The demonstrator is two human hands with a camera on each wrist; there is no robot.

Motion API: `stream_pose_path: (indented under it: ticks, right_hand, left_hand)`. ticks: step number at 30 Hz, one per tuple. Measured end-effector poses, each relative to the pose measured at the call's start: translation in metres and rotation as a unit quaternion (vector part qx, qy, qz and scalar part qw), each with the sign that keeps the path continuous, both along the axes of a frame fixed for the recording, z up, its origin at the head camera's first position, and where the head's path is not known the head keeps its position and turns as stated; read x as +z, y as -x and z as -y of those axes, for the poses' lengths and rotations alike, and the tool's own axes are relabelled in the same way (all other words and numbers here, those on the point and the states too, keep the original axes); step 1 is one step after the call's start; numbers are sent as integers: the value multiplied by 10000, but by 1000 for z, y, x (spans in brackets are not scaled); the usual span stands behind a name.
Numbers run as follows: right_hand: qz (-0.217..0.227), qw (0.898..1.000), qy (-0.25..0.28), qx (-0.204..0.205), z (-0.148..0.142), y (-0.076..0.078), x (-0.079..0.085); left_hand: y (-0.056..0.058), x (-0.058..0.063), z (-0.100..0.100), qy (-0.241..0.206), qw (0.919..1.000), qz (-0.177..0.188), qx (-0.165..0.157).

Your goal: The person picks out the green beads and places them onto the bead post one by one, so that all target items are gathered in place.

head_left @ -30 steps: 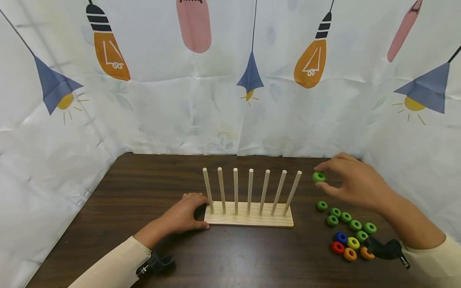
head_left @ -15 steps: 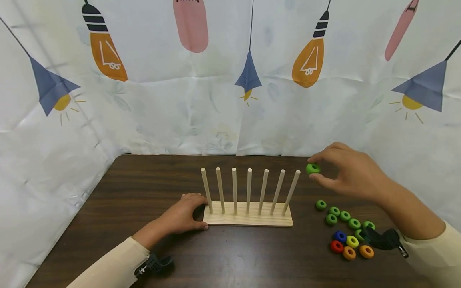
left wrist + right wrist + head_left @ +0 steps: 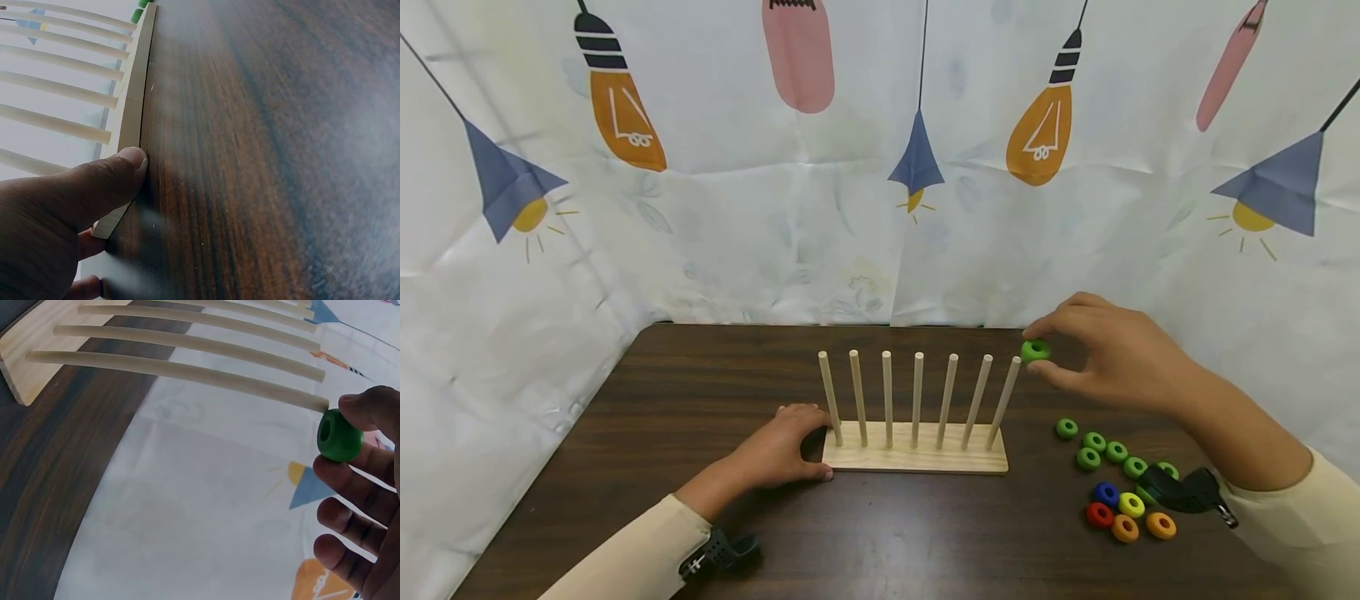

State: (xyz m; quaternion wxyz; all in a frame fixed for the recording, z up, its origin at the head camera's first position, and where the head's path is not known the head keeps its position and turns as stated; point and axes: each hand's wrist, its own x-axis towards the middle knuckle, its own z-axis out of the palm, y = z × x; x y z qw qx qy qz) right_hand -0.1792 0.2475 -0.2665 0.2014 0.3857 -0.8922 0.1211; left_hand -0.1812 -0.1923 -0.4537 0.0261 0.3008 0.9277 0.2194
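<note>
1. Right hand [image 3: 1108,354]: clamped on green bead [image 3: 345,440], thumb on one side, fingers opposite, outer two fingers off it.
2. Left hand [image 3: 786,446]: clamped on left end of base [image 3: 917,459], thumb on front edge.
3. Location of bead: just beside the tip of end peg [image 3: 1004,403], rightmost of the row, well above table [image 3: 880,542]. Touching tip or not: cannot tell.
4. Step, as judged: threading bead onto end peg. Needs only a small sideways shift toward the row, maybe a touch of lift first.
5. Keep hole facing down the peg, as in right wrist view. Looks roughly lined up, just off-axis.
6. Keep fingertips on the rim, out of the bore. Go down along the peg's own line, not straight at the table; otherwise likely to bind.
7. Hold base firm with left hand; otherwise could tip or slide under a sideways nudge.
8. Watch next peg [image 3: 977,403] on the inner side; easy to knock by overshooting.
9. Open room: wide stretch of table in front of base, strip between base and loose beads [image 3: 1093,442], some depth behind up to rear edge and curtain [image 3: 760,242].
10. When lowering, mind wrist mount [image 3: 1183,490] near loose beads; could sweep some.
</note>
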Motion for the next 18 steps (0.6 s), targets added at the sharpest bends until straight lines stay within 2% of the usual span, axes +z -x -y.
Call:
stream_pose_path:
  ticks: [7,18]
  right_hand:
    - [-19,9999,82,88,6,0,3]
    - [92,9988,175,452,20,5,0]
  left_hand:
    - [-1,1,1,-61,10000,35,-13]
    - [-1,0,1,-93,10000,25,-26]
